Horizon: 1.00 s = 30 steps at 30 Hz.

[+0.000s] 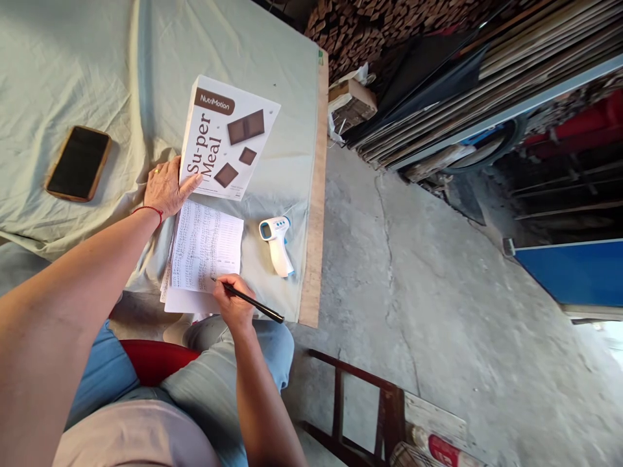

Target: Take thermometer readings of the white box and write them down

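Observation:
My left hand (167,187) grips the lower left corner of a white NutriMotion box (246,155), thumb on the printed front and fingers along its side. The box front, tilted toward me, reads "Su-per Meal" and shows brown squares. Closed around a black pen (260,307), my right hand (233,301) rests on the lower right of a notebook (207,246) covered in handwriting. The pen tip touches or nearly touches the page. To the right of the notebook lies a white and blue infrared thermometer (278,245).
A phone (78,163) in a brown case lies at the left on the pale tablecloth (78,52). The table's wooden edge (314,259) runs down the right side. Beyond it are a concrete floor (360,259), a dark wooden chair (389,415), stacked boards (467,84) and firewood (379,29).

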Each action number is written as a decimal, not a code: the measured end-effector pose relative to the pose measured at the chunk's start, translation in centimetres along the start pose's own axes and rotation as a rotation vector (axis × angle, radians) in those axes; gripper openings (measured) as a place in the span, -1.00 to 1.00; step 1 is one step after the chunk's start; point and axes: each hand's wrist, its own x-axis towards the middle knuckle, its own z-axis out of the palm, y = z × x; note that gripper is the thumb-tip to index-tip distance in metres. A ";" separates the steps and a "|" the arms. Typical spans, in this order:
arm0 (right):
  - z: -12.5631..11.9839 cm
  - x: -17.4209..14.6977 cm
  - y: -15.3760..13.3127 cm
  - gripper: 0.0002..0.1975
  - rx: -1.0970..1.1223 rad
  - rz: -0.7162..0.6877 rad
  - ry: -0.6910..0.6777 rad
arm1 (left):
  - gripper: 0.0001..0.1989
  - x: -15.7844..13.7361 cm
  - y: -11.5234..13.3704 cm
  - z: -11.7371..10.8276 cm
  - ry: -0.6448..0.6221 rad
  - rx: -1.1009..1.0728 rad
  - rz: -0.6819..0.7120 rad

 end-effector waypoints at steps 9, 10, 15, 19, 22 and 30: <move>0.0 0.0 -0.1 -0.81 -0.011 0.035 0.024 | -0.28 -0.2 0.3 -0.3 -0.012 -0.003 -0.009; 0.1 0.0 0.0 -0.81 -0.012 0.030 0.025 | -0.28 -0.2 0.3 -0.3 -0.011 -0.001 -0.007; 0.2 0.0 0.2 -0.81 -0.017 0.019 0.027 | -0.26 0.0 0.0 -0.1 -0.001 -0.010 0.008; 0.1 0.0 0.1 -0.81 -0.014 0.014 0.023 | -0.26 0.0 0.0 0.0 -0.004 -0.014 0.000; 0.0 0.1 -0.1 -0.81 -0.009 0.006 0.017 | -0.25 0.0 0.0 -0.1 -0.009 -0.012 -0.007; 0.0 0.0 0.1 -0.82 -0.027 -0.005 0.028 | -0.27 0.0 0.0 0.0 0.006 0.002 0.001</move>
